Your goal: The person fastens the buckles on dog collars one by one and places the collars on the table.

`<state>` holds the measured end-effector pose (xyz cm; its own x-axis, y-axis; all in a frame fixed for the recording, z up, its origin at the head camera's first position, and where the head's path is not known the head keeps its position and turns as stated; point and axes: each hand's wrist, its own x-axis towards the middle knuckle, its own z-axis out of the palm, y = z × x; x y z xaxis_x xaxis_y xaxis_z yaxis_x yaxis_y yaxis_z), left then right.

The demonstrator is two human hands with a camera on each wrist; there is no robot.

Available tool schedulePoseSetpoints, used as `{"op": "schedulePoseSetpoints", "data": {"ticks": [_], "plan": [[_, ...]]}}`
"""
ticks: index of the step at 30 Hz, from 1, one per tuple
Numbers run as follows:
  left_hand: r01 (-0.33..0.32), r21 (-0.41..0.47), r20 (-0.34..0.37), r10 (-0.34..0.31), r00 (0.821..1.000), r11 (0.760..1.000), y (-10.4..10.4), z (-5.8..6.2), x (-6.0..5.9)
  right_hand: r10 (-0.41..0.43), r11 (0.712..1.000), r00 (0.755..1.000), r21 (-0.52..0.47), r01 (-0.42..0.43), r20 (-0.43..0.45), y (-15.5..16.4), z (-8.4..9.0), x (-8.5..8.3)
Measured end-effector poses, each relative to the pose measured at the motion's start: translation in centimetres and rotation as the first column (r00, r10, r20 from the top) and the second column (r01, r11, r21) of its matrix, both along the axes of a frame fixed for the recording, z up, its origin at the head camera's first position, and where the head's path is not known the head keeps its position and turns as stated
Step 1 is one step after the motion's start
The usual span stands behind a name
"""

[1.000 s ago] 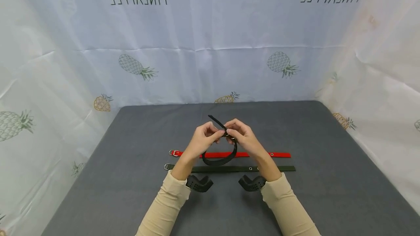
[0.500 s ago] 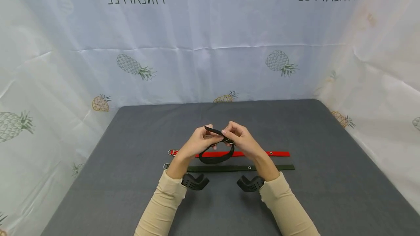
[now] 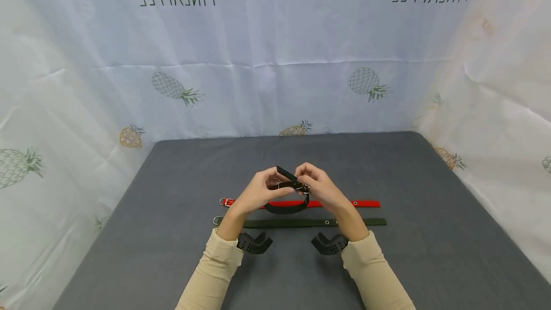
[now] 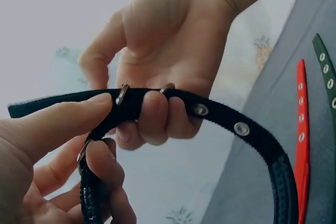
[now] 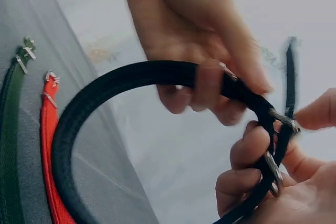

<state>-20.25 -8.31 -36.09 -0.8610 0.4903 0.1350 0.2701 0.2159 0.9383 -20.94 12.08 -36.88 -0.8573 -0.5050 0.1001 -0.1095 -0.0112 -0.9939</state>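
Note:
A black pet collar (image 3: 287,210), bent into a loop, is held in both hands over the table. My left hand (image 3: 254,193) pinches it near its metal buckle (image 4: 81,155); in the left wrist view, the left thumb (image 4: 79,116) presses along the strap. My right hand (image 3: 322,188) grips it beside the metal rings (image 4: 123,94), with its fingers curled round the strap. The collar's free tail (image 3: 286,172) sticks up between the hands. Metal eyelets (image 4: 241,129) show along the band. Beneath lie a red collar (image 3: 369,204) and a green collar (image 3: 280,223), both stretched flat.
The grey table (image 3: 430,252) reaches back to a white curtain (image 3: 258,99) printed with pineapples, which also closes off both sides. Black wrist cameras (image 3: 255,243) sit beneath the forearms.
Both hands have come down slightly. The black collar's tail has dropped and shifted from its earlier steep slant, and its buckle now shows between the left thumb and fingers. The flat collars stayed put.

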Motion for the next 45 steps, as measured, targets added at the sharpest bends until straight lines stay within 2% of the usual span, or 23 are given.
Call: {"op": "schedulePoseSetpoints", "data": {"ticks": [4, 8, 11, 14, 17, 20, 25, 34, 39, 45], "plan": [[-0.019, -0.012, -0.007, 0.019, 1.000, 1.000, -0.5, -0.6, 0.2, 0.024, 0.999, 1.000, 0.042, -0.025, 0.016, 0.1, -0.1, -0.1], [0.008, -0.011, -0.011, -0.008, 1.000, 1.000, -0.8, -1.2, 0.3, 0.079, 0.993, 0.997, 0.082, -0.081, 0.019, 0.4, -0.1, 0.0], [0.021, -0.014, -0.017, -0.021, 1.000, 1.000, -1.0, -1.4, 0.4, 0.092, 0.992, 0.996, 0.085, -0.092, 0.002, 0.5, -0.1, 0.2], [0.019, -0.026, -0.029, -0.020, 0.999, 0.999, -1.2, -1.5, 0.4, 0.065, 0.995, 0.998, 0.071, -0.064, -0.010, 0.4, -0.1, 0.4], [-0.010, -0.035, -0.032, 0.009, 0.999, 0.999, -1.5, -1.5, 0.4, 0.013, 0.999, 1.000, 0.046, -0.012, -0.009, 0.2, -0.2, 0.5], [-0.037, -0.009, -0.043, 0.036, 0.998, 0.999, -1.8, -1.4, 0.5, -0.030, 1.000, 1.000, 0.000, 0.030, 0.006, -0.1, -0.4, 0.5], [-0.051, 0.035, -0.073, 0.054, 0.996, 0.998, -1.9, -1.2, 0.6, -0.035, 0.998, 0.999, -0.055, 0.037, 0.038, -0.5, -0.6, 0.7], [-0.043, 0.045, -0.095, 0.047, 0.994, 0.998, -1.4, -1.1, 0.2, -0.070, 0.995, 0.995, -0.067, 0.075, 0.068, -0.5, -0.1, 0.6], [-0.063, 0.050, -0.123, 0.068, 0.990, 0.997, -1.3, -1.1, 0.1, -0.075, 0.994, 0.995, -0.072, 0.080, 0.071, -0.7, 0.0, 0.5], [-0.064, 0.046, -0.101, 0.068, 0.993, 0.997, -1.3, -1.4, 0.1, -0.075, 0.995, 0.993, -0.061, 0.081, 0.091, -0.8, 0.1, 0.6]]}}
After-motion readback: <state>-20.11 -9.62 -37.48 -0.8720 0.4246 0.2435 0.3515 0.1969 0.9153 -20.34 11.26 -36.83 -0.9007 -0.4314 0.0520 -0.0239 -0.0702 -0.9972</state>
